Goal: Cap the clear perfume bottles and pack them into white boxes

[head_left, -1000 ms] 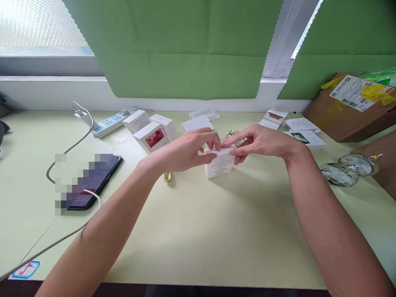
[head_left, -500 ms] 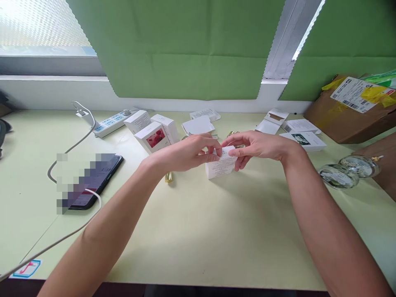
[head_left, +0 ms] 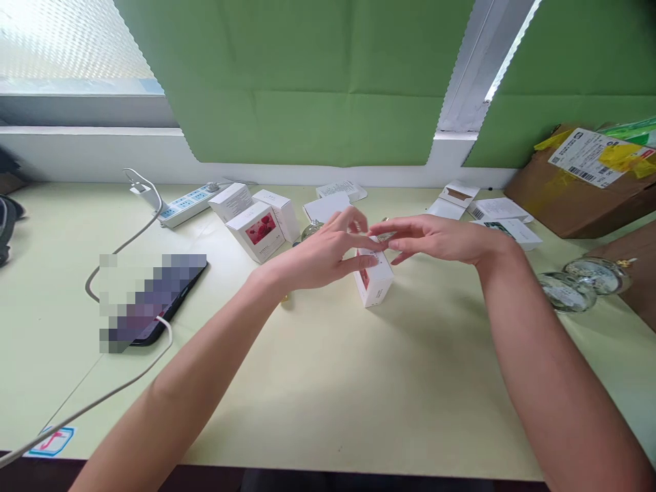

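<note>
A small white carton [head_left: 378, 281] with a red picture on its left side stands upright on the table in front of me. My left hand [head_left: 331, 251] is at its top, thumb and index finger bent over the upper edges. Beside the carton's far right edge, my right hand [head_left: 430, 239] has its fingers stretched out, fingertips near the top and nothing gripped. Behind my left hand a round glass bottle [head_left: 311, 229] partly shows. A bit of gold [head_left: 285, 298] peeks out below my left wrist.
Several white cartons, one a box with a red flower picture [head_left: 260, 232], stand at the back left. Opened cartons [head_left: 454, 199] lie back right. Glass bottles [head_left: 566, 290] lie near a cardboard box [head_left: 574, 198]. A phone [head_left: 169, 304], white cable [head_left: 102, 396] and power strip [head_left: 187, 203] are left.
The carton has been turned, so its red picture now shows on the left side. My right fingers have come off its side and straightened; my left hand has shifted slightly right.
</note>
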`<state>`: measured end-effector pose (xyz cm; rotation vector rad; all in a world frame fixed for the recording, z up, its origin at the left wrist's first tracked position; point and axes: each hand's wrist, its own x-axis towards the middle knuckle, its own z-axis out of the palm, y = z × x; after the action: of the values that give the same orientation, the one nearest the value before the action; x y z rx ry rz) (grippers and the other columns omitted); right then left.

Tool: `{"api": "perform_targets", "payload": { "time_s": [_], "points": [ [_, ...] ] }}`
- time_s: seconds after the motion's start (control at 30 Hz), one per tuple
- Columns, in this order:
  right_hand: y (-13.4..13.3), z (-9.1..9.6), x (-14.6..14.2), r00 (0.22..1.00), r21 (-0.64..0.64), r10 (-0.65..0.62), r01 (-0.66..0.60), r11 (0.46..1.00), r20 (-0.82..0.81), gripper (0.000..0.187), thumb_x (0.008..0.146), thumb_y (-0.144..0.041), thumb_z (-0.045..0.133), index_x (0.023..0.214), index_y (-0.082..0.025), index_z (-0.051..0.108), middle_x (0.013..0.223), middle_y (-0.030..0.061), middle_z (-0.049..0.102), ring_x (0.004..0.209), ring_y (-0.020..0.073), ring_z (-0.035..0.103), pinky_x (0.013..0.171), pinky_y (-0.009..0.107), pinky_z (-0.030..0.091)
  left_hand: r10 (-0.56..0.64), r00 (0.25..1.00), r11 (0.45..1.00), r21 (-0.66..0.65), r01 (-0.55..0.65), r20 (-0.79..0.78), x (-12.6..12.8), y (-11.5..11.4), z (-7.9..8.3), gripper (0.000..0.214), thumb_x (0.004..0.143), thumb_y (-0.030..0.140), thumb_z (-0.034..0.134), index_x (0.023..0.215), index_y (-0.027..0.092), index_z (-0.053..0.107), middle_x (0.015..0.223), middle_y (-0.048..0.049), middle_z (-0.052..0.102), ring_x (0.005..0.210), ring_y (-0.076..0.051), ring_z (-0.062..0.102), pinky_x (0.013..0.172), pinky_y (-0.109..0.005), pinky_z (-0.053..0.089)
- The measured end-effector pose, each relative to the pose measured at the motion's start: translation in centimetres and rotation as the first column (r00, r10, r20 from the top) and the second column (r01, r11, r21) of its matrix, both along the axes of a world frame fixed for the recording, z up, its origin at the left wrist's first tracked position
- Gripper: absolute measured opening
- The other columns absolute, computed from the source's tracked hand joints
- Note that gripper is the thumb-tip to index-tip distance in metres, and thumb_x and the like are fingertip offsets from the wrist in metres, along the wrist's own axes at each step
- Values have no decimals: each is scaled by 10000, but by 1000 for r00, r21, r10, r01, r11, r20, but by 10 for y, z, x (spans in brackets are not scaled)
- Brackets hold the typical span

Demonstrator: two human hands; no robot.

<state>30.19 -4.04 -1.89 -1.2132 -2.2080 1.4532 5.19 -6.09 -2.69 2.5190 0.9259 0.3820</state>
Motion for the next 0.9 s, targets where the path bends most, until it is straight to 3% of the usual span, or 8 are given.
{"api": "perform_targets", "payload": {
  "time_s": [0.1,0.2,0.3,0.43,0.57,0.7,0.9],
  "points": [
    [-7,7,0,980,97,-1,-19,995,201,740,774,-521,736,1457,-432,467,1469,-1,547,1267,327,580,961,424,535,-70,996,995,74,73,-48,0,1,0,360,1027,428,395,1299,351,619,1489,-44,411,1305,-260,476,1085,-425,401],
    [-20,11,-14,928,132,-52,4,991,369,890,696,-570,777,1488,-358,430,1319,84,651,1087,351,666,780,408,556,-69,995,998,-11,69,-77,0,-1,-1,396,1041,419,346,1396,369,514,1514,-43,391,1099,-197,613,977,-365,460],
    [-30,12,-28,900,157,-68,0,988,431,750,734,-625,709,1396,-332,515,1143,84,710,902,314,688,656,374,505,11,996,1000,7,-10,-88,1,-4,-1,386,1035,435,350,1325,310,570,1354,-77,487,875,-154,636,827,-320,476],
    [-26,12,-26,898,221,-28,-77,972,438,453,850,-600,582,1198,-314,626,1054,56,703,872,272,647,643,341,437,71,988,994,89,-59,-139,3,-8,3,439,1013,512,372,1209,223,638,1095,-87,580,953,-217,608,787,-317,444],
    [-15,8,-21,910,320,13,-159,934,415,295,906,-498,539,1091,-306,665,960,38,692,854,249,609,624,326,389,85,982,992,107,-67,-170,1,-8,4,417,1006,510,398,1226,219,601,1072,-75,610,971,-223,605,743,-297,425],
    [-12,3,-28,929,363,-30,-114,925,368,417,906,-539,532,1253,-328,623,1030,52,712,1015,295,603,670,344,429,122,963,984,153,-86,-242,-7,-6,6,354,1012,420,412,1254,219,574,1121,-79,623,926,-218,628,677,-289,402],
    [-18,12,-23,949,321,-94,-8,947,302,586,855,-625,571,1374,-350,560,1358,37,624,1151,295,609,842,381,507,159,909,983,148,-109,-386,-27,-4,24,396,995,336,410,1352,216,534,1288,-81,596,1065,-246,623,759,-301,431]
  ]
}}
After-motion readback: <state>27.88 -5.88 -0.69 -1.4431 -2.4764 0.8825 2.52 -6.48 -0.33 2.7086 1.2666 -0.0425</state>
